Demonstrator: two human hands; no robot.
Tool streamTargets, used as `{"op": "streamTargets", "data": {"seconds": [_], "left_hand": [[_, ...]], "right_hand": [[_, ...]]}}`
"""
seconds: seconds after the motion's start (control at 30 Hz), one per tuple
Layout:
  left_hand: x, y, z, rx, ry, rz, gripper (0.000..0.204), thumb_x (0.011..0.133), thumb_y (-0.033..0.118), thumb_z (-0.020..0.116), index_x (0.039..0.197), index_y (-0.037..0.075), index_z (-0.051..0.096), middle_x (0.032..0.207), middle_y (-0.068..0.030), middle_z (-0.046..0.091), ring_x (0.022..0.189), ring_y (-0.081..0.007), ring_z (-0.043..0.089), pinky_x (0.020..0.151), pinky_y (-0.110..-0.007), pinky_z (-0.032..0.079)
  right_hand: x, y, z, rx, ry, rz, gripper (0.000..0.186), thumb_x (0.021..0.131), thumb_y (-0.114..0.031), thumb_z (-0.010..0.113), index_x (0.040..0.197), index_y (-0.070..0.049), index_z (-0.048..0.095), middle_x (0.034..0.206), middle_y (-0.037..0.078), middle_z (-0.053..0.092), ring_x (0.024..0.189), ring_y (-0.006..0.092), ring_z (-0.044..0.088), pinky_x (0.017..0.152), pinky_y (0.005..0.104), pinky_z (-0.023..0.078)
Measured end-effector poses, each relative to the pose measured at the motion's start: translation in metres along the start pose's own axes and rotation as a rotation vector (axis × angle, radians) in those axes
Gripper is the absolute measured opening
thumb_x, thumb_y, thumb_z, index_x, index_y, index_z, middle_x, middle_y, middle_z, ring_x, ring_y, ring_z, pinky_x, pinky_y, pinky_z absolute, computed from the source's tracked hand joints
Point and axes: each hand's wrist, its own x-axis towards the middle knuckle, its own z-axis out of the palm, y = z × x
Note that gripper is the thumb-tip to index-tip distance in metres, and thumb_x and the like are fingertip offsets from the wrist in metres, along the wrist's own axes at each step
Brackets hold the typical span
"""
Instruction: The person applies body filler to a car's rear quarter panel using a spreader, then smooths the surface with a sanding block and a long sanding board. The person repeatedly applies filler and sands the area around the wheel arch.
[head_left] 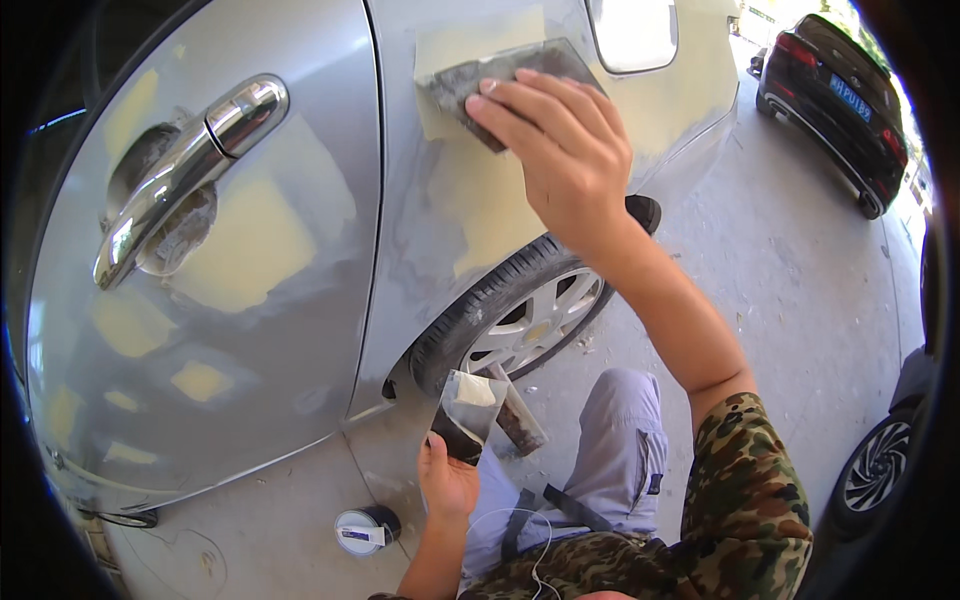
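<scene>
My right hand grips a wide, dark-smeared metal spreader, held flat against a pale yellow filler patch on the silver car's rear quarter panel, above the wheel. Below, my left hand holds a flat metal plate bearing a cream blob of putty. The silver door at the left has a chrome handle and several yellow filler patches.
The rear wheel has a long smeared board beside it. A can with a tube on it stands on the concrete floor. A black car is parked at the upper right, another car's wheel at the lower right.
</scene>
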Motion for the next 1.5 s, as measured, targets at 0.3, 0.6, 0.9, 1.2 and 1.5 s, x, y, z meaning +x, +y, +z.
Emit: {"op": "streamTargets", "data": {"seconds": [0.3, 0.6, 0.9, 1.2, 1.5], "left_hand": [[-0.004, 0.0, -0.017, -0.023, 0.01, -0.009, 0.041, 0.12, 0.027, 0.05, 0.149, -0.001, 0.057, 0.148, -0.0135, 0.069, 0.135, -0.0259, 0.068, 0.117, -0.043, 0.053], [-0.016, -0.006, -0.021, 0.006, 0.055, -0.001, 0.042, 0.12, 0.027, 0.05, 0.15, -0.001, 0.057, 0.149, -0.0136, 0.068, 0.135, -0.0259, 0.068, 0.118, -0.042, 0.053], [-0.024, -0.006, -0.005, 0.007, 0.066, -0.005, 0.044, 0.12, 0.028, 0.05, 0.152, -0.002, 0.055, 0.15, -0.0137, 0.067, 0.136, -0.0261, 0.067, 0.118, -0.043, 0.052], [-0.022, -0.008, 0.003, -0.007, -0.015, 0.024, 0.043, 0.12, 0.029, 0.05, 0.152, 0.0, 0.056, 0.15, -0.0123, 0.068, 0.135, -0.025, 0.068, 0.116, -0.042, 0.053], [-0.023, -0.012, 0.015, 0.01, -0.075, 0.046, 0.044, 0.12, 0.029, 0.051, 0.153, -0.001, 0.055, 0.151, -0.013, 0.066, 0.135, -0.0253, 0.067, 0.117, -0.043, 0.053]], "right_hand": [[-0.074, -0.064, -0.015, -0.001, -0.094, 0.082, 0.024, 0.088, -0.017, 0.078, 0.11, -0.02, 0.086, 0.121, -0.005, 0.08, 0.121, 0.0218, 0.073, 0.107, 0.0439, 0.052], [-0.137, -0.085, -0.032, 0.073, -0.23, 0.068, 0.024, 0.087, -0.016, 0.083, 0.11, -0.021, 0.088, 0.126, -0.005, 0.08, 0.128, 0.0243, 0.071, 0.115, 0.0472, 0.05], [-0.17, -0.068, -0.066, 0.12, -0.35, 0.026, 0.027, 0.09, -0.018, 0.076, 0.116, -0.02, 0.086, 0.131, -0.004, 0.078, 0.131, 0.024, 0.069, 0.117, 0.0484, 0.049], [-0.082, -0.023, -0.089, 0.009, -0.16, 0.076, 0.027, 0.087, -0.015, 0.078, 0.112, -0.02, 0.086, 0.121, 0.002, 0.082, 0.121, 0.0253, 0.075, 0.109, 0.0456, 0.053], [0.012, 0.038, -0.047, -0.116, 0.041, -0.089, 0.037, 0.087, -0.012, 0.074, 0.12, -0.025, 0.084, 0.124, -0.003, 0.08, 0.12, 0.0226, 0.074, 0.106, 0.047, 0.055]]}}
